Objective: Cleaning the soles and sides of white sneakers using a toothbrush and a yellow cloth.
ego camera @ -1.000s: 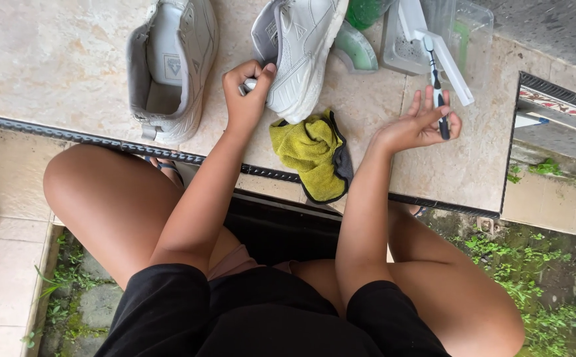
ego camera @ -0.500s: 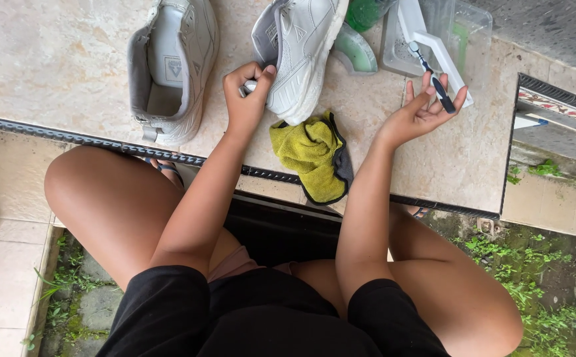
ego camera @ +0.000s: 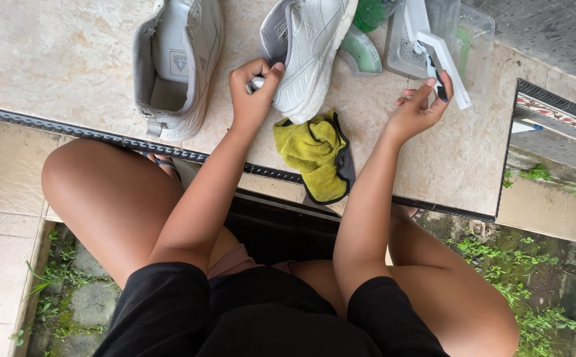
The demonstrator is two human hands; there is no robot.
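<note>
My left hand (ego camera: 253, 92) is curled shut on the heel edge of a white sneaker (ego camera: 309, 49), fingers (ego camera: 271, 71) pinched tight against its back rim, with something small and pale peeking out under the thumb — I cannot tell what it is. That shoe lies on the tiled ledge (ego camera: 50, 59) toward 12 o'clock, toe pointing away from me. Its mate, the second white sneaker (ego camera: 179, 63), sits just beside it at 11 o'clock, opening up. My right hand (ego camera: 419, 109) is raised at 1 o'clock, fingers loosely closed around a small dark-handled brush (ego camera: 436, 79), which touches a clear plastic container (ego camera: 456, 33). A crumpled yellow cloth (ego camera: 314, 155) lies between my wrists, hanging over the ledge's dark trim. A green bottle (ego camera: 370, 13) lies behind the shoe — partly cut off.
</note>
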